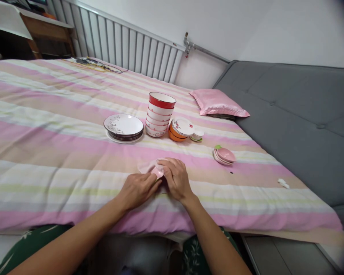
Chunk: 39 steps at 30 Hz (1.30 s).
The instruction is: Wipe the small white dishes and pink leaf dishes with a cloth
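Note:
Near the bed's front edge, my left hand is closed on the rim of a small pink dish. My right hand is closed on a thin white tissue, which it presses against the dish; part of the tissue spreads out to the left. Fingers of both hands cover much of the dish. To the right sits a small stack of pink dishes with a green leaf-shaped tab. Beyond my hands stand a stack of plates and a tall stack of red and white bowls.
Orange bowls topped with flowered plates stand beside small white dishes. A pink pillow leans near the grey headboard. Cables lie at the far edge, a crumpled white scrap at right.

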Motion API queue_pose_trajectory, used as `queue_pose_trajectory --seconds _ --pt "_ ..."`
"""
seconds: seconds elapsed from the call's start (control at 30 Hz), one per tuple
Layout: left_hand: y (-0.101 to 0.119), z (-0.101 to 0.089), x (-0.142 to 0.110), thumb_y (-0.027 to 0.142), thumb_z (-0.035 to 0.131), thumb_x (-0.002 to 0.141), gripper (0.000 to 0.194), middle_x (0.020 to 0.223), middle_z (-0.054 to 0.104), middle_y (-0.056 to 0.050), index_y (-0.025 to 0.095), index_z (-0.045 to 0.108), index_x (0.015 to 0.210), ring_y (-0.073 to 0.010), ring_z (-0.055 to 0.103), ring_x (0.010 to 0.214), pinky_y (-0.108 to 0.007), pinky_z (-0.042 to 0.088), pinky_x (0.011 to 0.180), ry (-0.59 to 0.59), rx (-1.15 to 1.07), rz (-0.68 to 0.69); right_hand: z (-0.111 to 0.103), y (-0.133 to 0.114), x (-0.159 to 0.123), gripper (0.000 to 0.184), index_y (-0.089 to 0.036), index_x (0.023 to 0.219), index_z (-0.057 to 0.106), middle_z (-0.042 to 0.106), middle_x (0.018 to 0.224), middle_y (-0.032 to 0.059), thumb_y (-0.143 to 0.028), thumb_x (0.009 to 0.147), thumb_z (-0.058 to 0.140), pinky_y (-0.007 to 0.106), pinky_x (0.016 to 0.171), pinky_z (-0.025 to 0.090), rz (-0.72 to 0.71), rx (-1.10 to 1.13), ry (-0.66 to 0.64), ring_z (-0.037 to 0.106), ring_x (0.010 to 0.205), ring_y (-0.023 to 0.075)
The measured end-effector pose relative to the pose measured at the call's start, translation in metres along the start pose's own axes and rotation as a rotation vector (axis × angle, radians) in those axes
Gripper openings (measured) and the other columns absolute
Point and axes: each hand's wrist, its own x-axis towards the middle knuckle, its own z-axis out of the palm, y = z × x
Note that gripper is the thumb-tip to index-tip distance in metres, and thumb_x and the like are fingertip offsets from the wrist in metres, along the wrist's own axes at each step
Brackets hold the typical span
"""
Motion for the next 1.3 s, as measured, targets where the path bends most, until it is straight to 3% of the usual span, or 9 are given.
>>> queue_pose_trajectory --seconds 0.2,0.4,0.47,0.67,0.93,1.17,1.3 --pt "0.002 0.000 -0.001 0.028 0.046 0.088 0.026 0.054 0.058 0.001 0.018 0.051 0.065 -0.0111 0.053 0.046 -0.023 0.035 0.047 0.021 0.031 0.015 0.005 0.018 0.000 0.041 -0.022 0.104 0.062 0.067 0.101 0.0026 -0.031 0.096 0.023 0.029 0.085 0.044 0.172 0.265 0.037 0.060 0.096 0.0161" --pt "0.004 -0.001 0.001 0.027 0.047 0.088 0.025 0.053 0.057 0.001 0.018 0.050 0.065 -0.0108 0.053 0.045 -0.023 0.034 0.046 0.051 0.030 0.024 0.012 0.029 -0.002 0.051 -0.021 0.095 0.066 0.070 0.094 0.0045 -0.041 0.096 0.019 0.031 0.083 0.046 0.345 0.405 0.048 0.063 0.090 0.0183" --pt "0.004 -0.001 0.000 0.027 0.046 0.088 0.025 0.053 0.057 0.001 0.018 0.051 0.065 -0.0106 0.053 0.045 -0.023 0.034 0.047 0.052 0.030 0.026 0.010 0.025 -0.003 0.048 -0.021 0.098 0.064 0.069 0.097 0.0044 -0.039 0.096 0.020 0.031 0.084 0.045 0.309 0.393 0.044 0.062 0.093 0.0177" --pt "0.003 -0.002 -0.001 0.026 0.046 0.088 0.027 0.052 0.056 0.001 0.018 0.051 0.063 -0.0103 0.051 0.044 -0.022 0.035 0.046 0.056 0.027 0.028 0.000 0.005 -0.004 0.034 -0.020 0.109 0.059 0.063 0.110 0.0055 -0.026 0.094 0.029 0.035 0.094 0.039 0.026 0.150 0.040 0.054 0.106 0.0178" --pt "0.000 -0.001 -0.002 0.023 0.043 0.088 0.021 0.061 0.062 -0.001 0.017 0.052 0.069 -0.0120 0.056 0.049 -0.023 0.039 0.047 0.036 -0.001 0.031 0.005 -0.011 -0.008 0.031 -0.019 0.109 0.060 0.058 0.117 0.0064 -0.026 0.090 0.037 0.040 0.101 0.031 -0.204 -0.075 -0.042 0.045 0.114 0.0214" --pt "-0.001 0.000 -0.001 0.025 0.042 0.088 0.023 0.060 0.062 -0.002 0.017 0.051 0.069 -0.0125 0.056 0.049 -0.023 0.040 0.047 0.020 -0.003 0.022 0.005 -0.013 -0.007 0.029 -0.021 0.108 0.059 0.060 0.115 0.0038 -0.026 0.090 0.037 0.043 0.105 0.023 -0.201 -0.108 -0.056 0.044 0.114 0.0207" --pt "0.000 0.000 0.001 0.025 0.043 0.089 0.021 0.061 0.062 -0.001 0.017 0.053 0.072 -0.0119 0.056 0.049 -0.023 0.039 0.048 0.013 0.003 0.024 0.001 -0.007 -0.004 0.030 -0.022 0.106 0.061 0.059 0.115 0.0037 -0.025 0.091 0.036 0.040 0.101 0.026 -0.121 -0.078 -0.033 0.046 0.110 0.0196"
